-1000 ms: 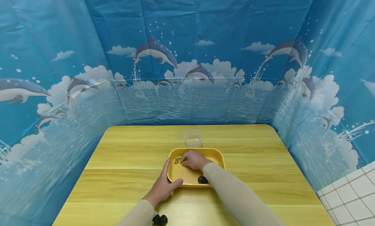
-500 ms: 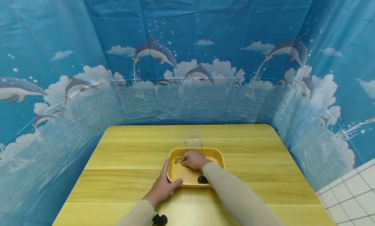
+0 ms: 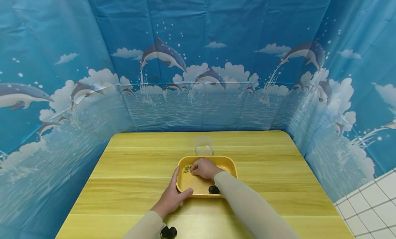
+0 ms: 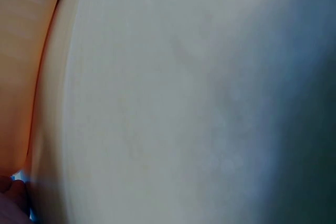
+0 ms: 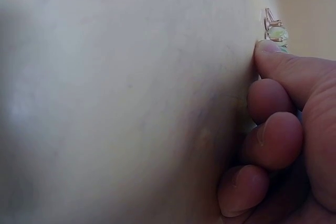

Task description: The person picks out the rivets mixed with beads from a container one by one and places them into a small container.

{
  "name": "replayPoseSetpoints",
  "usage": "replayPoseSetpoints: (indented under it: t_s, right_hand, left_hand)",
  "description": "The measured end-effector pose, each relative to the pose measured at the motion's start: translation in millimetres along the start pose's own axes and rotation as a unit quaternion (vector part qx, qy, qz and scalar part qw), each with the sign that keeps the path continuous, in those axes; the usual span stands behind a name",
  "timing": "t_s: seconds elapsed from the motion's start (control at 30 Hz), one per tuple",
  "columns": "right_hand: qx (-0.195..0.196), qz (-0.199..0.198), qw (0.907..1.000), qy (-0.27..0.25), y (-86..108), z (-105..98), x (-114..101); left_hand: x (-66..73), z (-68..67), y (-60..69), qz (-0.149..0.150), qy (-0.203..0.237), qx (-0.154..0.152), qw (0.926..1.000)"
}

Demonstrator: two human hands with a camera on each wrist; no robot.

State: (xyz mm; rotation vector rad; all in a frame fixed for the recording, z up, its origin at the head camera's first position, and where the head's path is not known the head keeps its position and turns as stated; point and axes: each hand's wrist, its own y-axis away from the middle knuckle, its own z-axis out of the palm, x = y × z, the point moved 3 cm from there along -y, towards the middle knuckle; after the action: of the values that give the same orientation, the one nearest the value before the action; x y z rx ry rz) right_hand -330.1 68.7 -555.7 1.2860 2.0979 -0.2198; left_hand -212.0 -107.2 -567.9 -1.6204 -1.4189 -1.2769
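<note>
Head view, from where I stood: the left hand (image 3: 172, 196) braced a corner of the yellow tray (image 3: 198, 184), its thumb and straight fingers spread apart, while the right hand (image 3: 205, 168) curled inside beside green-and-gold pieces (image 3: 187, 169) at the far left. Left wrist view was mostly blurred, tray wall at the edge; steady bracing seemed worth keeping. Right wrist view had the thumb tip at a green bead (image 5: 277, 35), fingers curled, pinching or not I couldn't tell; a light fingertip touch looked best.
</note>
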Motion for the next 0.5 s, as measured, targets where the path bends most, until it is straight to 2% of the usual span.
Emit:
replayPoseSetpoints:
  t_s: [0.5]
  right_hand:
    - [-0.003,0.000,1.0000,0.003,-4.2,1.5,0.2]
  left_hand:
    - [2.1,-3.7,-1.0,-0.004,-0.020,0.006,0.9998]
